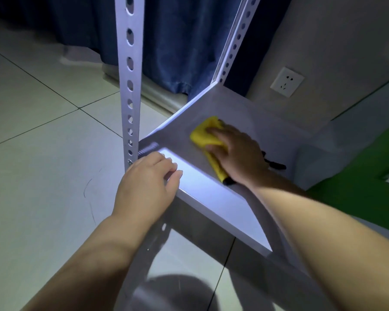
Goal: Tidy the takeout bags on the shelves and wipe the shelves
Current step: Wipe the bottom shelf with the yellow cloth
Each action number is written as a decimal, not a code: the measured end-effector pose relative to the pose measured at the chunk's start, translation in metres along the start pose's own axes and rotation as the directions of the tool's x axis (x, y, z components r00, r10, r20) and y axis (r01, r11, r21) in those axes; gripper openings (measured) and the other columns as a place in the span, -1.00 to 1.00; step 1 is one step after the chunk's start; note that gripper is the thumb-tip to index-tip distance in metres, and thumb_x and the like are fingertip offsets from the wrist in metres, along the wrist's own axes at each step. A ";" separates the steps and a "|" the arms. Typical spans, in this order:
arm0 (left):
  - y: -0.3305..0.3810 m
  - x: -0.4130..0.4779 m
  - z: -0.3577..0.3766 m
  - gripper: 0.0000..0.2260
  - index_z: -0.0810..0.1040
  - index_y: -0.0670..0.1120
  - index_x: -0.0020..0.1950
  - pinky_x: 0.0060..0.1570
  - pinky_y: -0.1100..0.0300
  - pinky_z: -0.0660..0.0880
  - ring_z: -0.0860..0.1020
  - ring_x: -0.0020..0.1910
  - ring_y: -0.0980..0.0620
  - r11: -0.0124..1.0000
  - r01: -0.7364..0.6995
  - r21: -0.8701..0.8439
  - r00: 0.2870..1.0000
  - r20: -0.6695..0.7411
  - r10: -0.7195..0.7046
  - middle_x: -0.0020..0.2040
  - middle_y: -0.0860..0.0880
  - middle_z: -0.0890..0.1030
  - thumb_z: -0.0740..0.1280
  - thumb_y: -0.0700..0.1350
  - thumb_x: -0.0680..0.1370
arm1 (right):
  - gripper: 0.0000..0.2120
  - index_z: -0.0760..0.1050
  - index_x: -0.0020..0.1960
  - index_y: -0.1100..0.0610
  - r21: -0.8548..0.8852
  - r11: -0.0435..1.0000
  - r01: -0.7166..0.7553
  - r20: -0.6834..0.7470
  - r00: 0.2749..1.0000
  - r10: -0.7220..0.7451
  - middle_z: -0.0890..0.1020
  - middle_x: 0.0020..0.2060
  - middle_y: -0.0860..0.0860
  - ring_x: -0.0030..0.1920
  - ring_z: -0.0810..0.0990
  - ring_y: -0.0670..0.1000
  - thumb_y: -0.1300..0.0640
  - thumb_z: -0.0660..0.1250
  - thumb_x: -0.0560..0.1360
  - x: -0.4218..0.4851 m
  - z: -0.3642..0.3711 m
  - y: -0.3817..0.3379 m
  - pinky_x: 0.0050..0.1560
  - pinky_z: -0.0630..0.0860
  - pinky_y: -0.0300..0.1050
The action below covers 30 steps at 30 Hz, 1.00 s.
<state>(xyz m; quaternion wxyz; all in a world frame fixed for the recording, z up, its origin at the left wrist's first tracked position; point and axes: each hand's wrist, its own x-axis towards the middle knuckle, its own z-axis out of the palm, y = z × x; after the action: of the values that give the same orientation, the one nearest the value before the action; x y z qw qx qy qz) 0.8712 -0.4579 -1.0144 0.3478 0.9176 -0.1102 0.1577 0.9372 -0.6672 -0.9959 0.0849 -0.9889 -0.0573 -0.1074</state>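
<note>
Two bare forearms enter at 7 and 5 o'clock, crossing glossy pale floor tiles with thin dark grout lines. The left hand rests on the near corner of the shelf, its fingers gently bent together with the tips on the bright, smooth front lip; the thumb is hidden. At its 11 o'clock stands the front post, a flat white metal strip punched with a row of oval holes and bolted at the shelf corner.

At 2 o'clock from the left hand, the right hand presses a yellow cloth onto the shelf top. The soft, bunched fabric bulges out between forefinger and thumb, and a folded tail with a dark tip runs back beneath the palm to the wrist. The shelf is a flat, matte white board with a sharp-edged rim, set low above the floor.

At 3 o'clock a green and white shape sits at the shelf's end; what it is cannot be told. At 12 o'clock the rear post, also perforated, rises before a blue curtain hanging in folds. At 1 o'clock a square white wall socket sits on the plain wall.
</note>
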 end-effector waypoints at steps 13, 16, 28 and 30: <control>-0.003 -0.001 0.001 -0.92 0.66 -0.13 -0.11 -0.09 0.17 0.44 0.58 -0.07 -0.11 1.000 0.001 -0.026 1.000 -0.013 -0.001 -0.14 -0.06 0.63 0.41 -0.15 0.45 | -0.58 0.37 0.32 -0.20 0.139 0.981 0.136 0.006 0.990 -0.138 0.38 0.39 -0.07 0.26 0.45 0.14 -0.21 0.22 0.47 -0.011 0.004 -0.025 0.24 0.33 0.04; -0.004 -0.002 0.002 -0.89 0.66 -0.12 -0.05 -0.05 0.23 0.38 0.56 0.00 -0.08 0.999 0.021 -0.043 1.000 0.000 -0.021 -0.07 -0.03 0.62 0.38 -0.14 0.47 | -0.57 0.32 0.37 -0.15 0.022 0.994 -0.103 0.019 0.995 0.103 0.35 0.40 0.00 0.28 0.42 0.20 -0.18 0.18 0.52 0.006 -0.001 0.014 0.28 0.33 0.14; 0.001 -0.003 -0.001 -0.86 0.63 -0.17 -0.01 -0.04 0.13 0.38 0.52 -0.01 -0.15 1.000 0.015 -0.006 0.999 0.040 -0.015 -0.04 -0.10 0.59 0.34 -0.16 0.50 | -0.58 0.35 0.33 -0.18 0.074 0.997 0.025 0.022 0.999 -0.027 0.36 0.38 -0.08 0.28 0.43 0.11 -0.19 0.22 0.49 -0.038 -0.007 -0.003 0.23 0.30 0.00; 0.001 -0.003 -0.002 -0.85 0.62 -0.16 0.02 -0.01 0.15 0.36 0.51 0.05 -0.13 1.000 0.013 -0.002 0.998 0.058 -0.013 0.00 -0.09 0.59 0.32 -0.15 0.52 | -0.55 0.33 0.35 -0.16 0.079 0.996 -0.029 0.014 1.000 0.028 0.36 0.39 -0.08 0.29 0.42 0.10 -0.21 0.23 0.49 -0.043 -0.011 0.001 0.24 0.31 0.00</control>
<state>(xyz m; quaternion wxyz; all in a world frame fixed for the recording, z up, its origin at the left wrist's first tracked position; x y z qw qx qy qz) 0.8672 -0.4572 -1.0135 0.3466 0.9221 -0.1145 0.1284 0.8939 -0.6746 -0.9954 0.1251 -0.9862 -0.0481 -0.0976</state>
